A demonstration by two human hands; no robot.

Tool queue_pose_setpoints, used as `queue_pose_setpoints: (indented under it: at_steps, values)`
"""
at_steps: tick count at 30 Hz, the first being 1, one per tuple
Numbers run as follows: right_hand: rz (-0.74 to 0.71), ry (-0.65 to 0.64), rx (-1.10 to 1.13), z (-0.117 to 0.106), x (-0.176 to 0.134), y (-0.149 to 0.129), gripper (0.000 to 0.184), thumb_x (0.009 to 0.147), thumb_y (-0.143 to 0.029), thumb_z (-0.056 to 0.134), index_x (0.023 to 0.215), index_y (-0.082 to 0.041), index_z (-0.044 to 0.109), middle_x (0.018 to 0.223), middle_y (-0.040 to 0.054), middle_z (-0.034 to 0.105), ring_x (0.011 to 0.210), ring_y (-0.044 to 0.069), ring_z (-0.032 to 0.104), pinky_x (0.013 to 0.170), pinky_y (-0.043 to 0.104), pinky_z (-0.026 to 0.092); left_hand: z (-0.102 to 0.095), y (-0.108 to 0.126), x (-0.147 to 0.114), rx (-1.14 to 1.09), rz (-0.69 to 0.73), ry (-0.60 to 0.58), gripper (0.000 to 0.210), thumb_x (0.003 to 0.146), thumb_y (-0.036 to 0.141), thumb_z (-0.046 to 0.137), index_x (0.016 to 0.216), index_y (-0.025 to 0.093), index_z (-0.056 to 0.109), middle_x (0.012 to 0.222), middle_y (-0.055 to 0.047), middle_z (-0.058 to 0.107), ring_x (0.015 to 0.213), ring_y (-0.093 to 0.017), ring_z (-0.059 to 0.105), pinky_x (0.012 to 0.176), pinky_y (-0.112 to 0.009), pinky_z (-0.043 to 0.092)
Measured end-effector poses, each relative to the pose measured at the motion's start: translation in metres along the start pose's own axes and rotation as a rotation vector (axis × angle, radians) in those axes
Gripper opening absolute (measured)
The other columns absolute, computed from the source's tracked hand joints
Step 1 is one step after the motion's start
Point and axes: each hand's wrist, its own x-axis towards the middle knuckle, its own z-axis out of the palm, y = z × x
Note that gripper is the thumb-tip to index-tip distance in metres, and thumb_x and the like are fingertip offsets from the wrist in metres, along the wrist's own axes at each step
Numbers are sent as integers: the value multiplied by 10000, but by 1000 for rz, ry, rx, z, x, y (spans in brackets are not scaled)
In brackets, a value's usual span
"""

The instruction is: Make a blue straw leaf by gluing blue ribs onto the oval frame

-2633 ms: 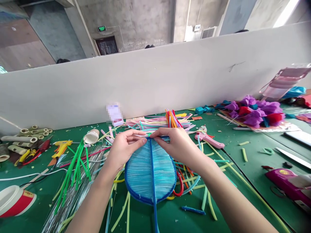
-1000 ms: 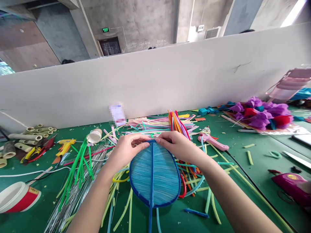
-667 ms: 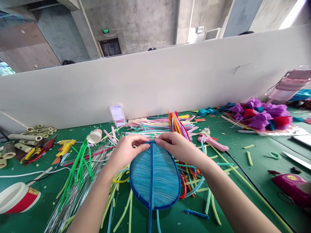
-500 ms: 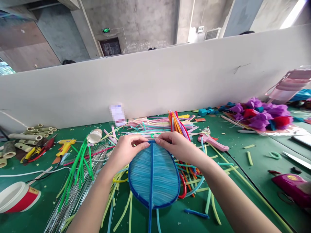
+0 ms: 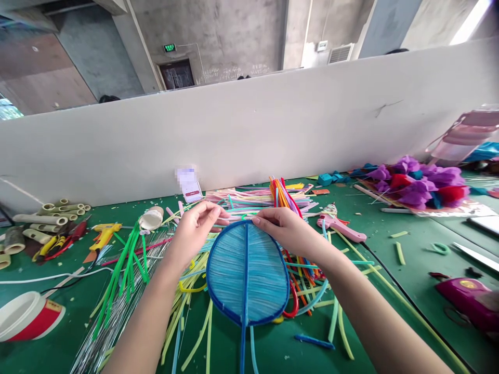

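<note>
Right hand (image 5: 284,226), thumb and fingers pinched on the top rim of one leaf-shaped turquoise panel with dark-blue fuzzy edging (image 5: 265,280), presumably to steady it by its far end. Left hand (image 5: 193,231), loosely curled just beside that rim; from afar I cannot tell whether it grips anything. Panel located over the flat green tabletop (image 5: 424,226), face up, seemingly for clear viewing.

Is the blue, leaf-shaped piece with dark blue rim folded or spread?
Spread: the blue, leaf-shaped piece shows its broad oval face; the right hand holds its top edge.
</note>
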Motion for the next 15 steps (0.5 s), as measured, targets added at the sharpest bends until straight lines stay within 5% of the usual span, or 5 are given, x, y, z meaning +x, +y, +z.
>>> queue_pose_setpoints:
  at_steps: [9,12,15]
  values:
    - [-11,5,18,-1,-1,-1,394,957,-495,471,729,-190,569,652,-38,437,593,117,384,545,261,290,-3,-7,4,107,69,19,459,952,551,483,641,215,511,610,7,597,683,-172,632,763,-300,512]
    - [-23,7,23,-2,-1,0,400,957,-500,470,730,-188,574,655,-36,443,598,117,387,546,262,293,-5,-8,5,138,53,30,504,933,578,498,580,220,472,615,-18,632,675,-184,626,752,-308,500]
    - [-30,18,25,-3,-1,-1,400,958,-500,467,750,-183,593,664,-31,454,610,121,397,546,264,294,-7,-10,5,84,26,-4,352,884,531,610,759,202,608,773,-29,686,766,-197,659,736,-300,503]
